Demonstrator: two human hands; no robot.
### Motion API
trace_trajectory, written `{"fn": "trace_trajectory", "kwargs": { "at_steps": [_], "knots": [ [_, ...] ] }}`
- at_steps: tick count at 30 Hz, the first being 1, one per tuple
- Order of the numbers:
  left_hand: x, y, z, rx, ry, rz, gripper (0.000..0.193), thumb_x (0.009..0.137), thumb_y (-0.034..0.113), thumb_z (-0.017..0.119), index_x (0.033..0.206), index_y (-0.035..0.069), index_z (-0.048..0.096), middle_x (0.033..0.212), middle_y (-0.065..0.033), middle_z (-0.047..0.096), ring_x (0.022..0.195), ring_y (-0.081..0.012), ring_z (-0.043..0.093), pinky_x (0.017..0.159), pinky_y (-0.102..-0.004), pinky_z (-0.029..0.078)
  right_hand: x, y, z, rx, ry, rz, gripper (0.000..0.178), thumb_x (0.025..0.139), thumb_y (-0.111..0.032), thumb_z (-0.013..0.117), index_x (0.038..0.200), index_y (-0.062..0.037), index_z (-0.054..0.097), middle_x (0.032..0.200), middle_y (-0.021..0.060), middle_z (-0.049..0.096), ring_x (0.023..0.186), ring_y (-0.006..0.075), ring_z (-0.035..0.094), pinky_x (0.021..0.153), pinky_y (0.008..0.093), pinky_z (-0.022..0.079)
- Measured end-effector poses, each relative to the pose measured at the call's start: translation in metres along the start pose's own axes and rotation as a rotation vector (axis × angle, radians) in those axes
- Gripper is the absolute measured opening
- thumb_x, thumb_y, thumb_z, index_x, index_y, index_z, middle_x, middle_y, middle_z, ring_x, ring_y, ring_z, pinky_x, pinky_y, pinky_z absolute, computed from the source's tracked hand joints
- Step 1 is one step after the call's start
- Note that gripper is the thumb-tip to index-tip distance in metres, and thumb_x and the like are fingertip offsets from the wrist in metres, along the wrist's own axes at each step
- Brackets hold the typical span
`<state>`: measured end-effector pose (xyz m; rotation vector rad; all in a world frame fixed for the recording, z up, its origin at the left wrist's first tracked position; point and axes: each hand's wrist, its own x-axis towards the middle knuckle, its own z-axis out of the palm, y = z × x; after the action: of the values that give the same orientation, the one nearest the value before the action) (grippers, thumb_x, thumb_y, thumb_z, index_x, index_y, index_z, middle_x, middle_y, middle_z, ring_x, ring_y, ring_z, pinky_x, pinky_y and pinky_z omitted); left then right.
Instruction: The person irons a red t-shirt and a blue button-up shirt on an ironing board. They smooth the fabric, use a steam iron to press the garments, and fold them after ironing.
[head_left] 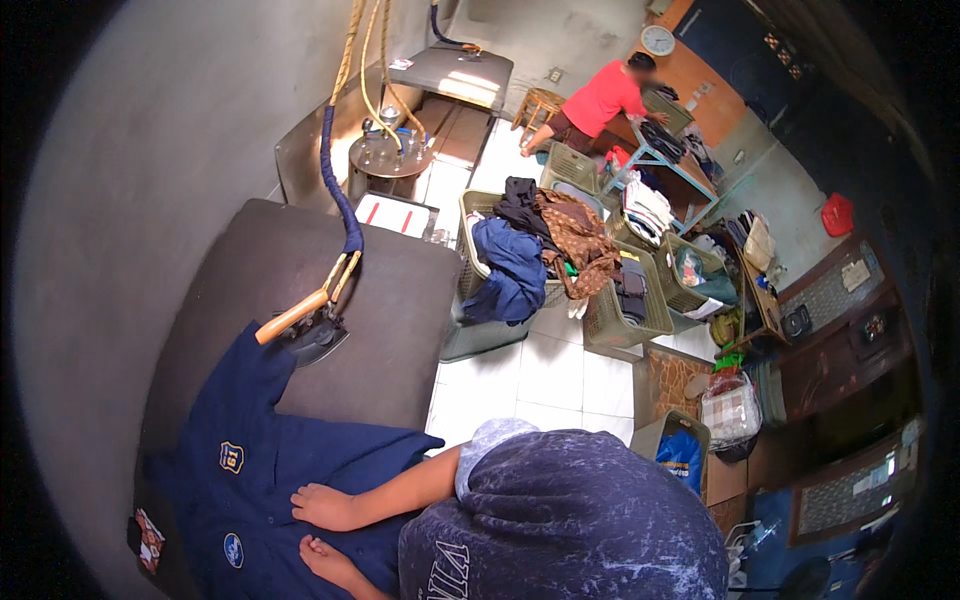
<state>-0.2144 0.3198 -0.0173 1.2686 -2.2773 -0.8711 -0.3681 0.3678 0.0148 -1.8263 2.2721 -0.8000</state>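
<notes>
A navy short-sleeved shirt (300, 450) with two badges lies spread over the near end of a dark padded ironing table (400, 280). My right hand (325, 507) rests palm down on the shirt's front, fingers apart. Just nearer, my left hand (328, 562) is curled at the cloth of the same shirt, its fingers partly hidden. Beyond the shirt's sleeve stands an iron (325, 340) with a wooden handle (293, 316). A hose wrapped in blue (335, 180) runs up from it. Neither hand touches the iron.
A basket (468, 215) heaped with clothes stands beside the table, with other laundry baskets (650, 322) behind. Farther off, a person in a red shirt (600, 100) bends over a blue-framed table (650, 155). A second padded table (450, 75) and a round metal boiler top (390, 157) stand along the wall.
</notes>
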Motion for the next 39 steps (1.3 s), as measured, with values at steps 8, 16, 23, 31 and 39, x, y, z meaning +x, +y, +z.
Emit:
{"fn": "trace_trajectory", "kwargs": {
  "at_steps": [8,16,23,31,39],
  "knots": [
    [0.003,0.040,-0.020,0.079,-0.058,-0.086,0.009,0.088,0.002,0.054,0.096,0.000,0.055,0.092,-0.0176,0.062,0.082,-0.0337,0.059,0.074,-0.0409,0.047,-0.006,-0.003,0.007,0.230,-0.011,0.201,0.005,0.076,-0.008,0.058,0.080,-0.0055,0.059,0.086,0.0132,0.059,0.084,0.0308,0.061,0.068,0.0415,0.049],
    [0.003,0.039,-0.019,-0.092,-0.043,-0.008,0.008,0.088,0.005,0.057,0.095,0.002,0.057,0.082,-0.0100,0.060,0.071,-0.0233,0.057,0.064,-0.0346,0.046,-0.019,0.006,0.035,0.735,0.004,0.220,0.007,0.072,-0.002,0.061,0.079,-0.0009,0.063,0.080,0.0145,0.063,0.079,0.0324,0.064,0.070,0.0413,0.049],
    [0.013,0.000,0.005,-0.573,-0.097,-0.293,0.014,0.092,0.010,0.059,0.100,0.000,0.065,0.079,-0.0020,0.060,0.063,-0.0089,0.051,0.057,-0.0219,0.041,-0.024,0.033,0.058,0.856,-0.031,0.259,0.014,0.077,-0.007,0.064,0.089,-0.0016,0.069,0.089,0.0143,0.068,0.083,0.0287,0.065,0.076,0.0389,0.050],
    [0.005,0.015,-0.007,-0.805,-0.047,-0.443,0.017,0.093,0.008,0.061,0.106,-0.003,0.063,0.094,-0.0087,0.065,0.082,-0.0136,0.064,0.074,-0.0252,0.054,-0.018,0.027,0.018,1.114,-0.259,0.433,0.020,0.087,-0.018,0.069,0.098,-0.0017,0.072,0.086,0.0059,0.070,0.079,0.0121,0.064,0.074,0.0283,0.052],
    [-0.001,0.043,-0.002,-0.712,0.022,-0.567,0.015,0.094,0.010,0.060,0.102,-0.003,0.061,0.085,-0.0046,0.064,0.077,-0.0097,0.061,0.070,-0.0229,0.049,-0.006,0.021,0.006,0.972,-0.378,0.458,0.006,0.082,-0.004,0.071,0.083,-0.0004,0.066,0.075,-0.0001,0.064,0.067,0.0061,0.057,0.064,0.0225,0.047]
  ]
}}
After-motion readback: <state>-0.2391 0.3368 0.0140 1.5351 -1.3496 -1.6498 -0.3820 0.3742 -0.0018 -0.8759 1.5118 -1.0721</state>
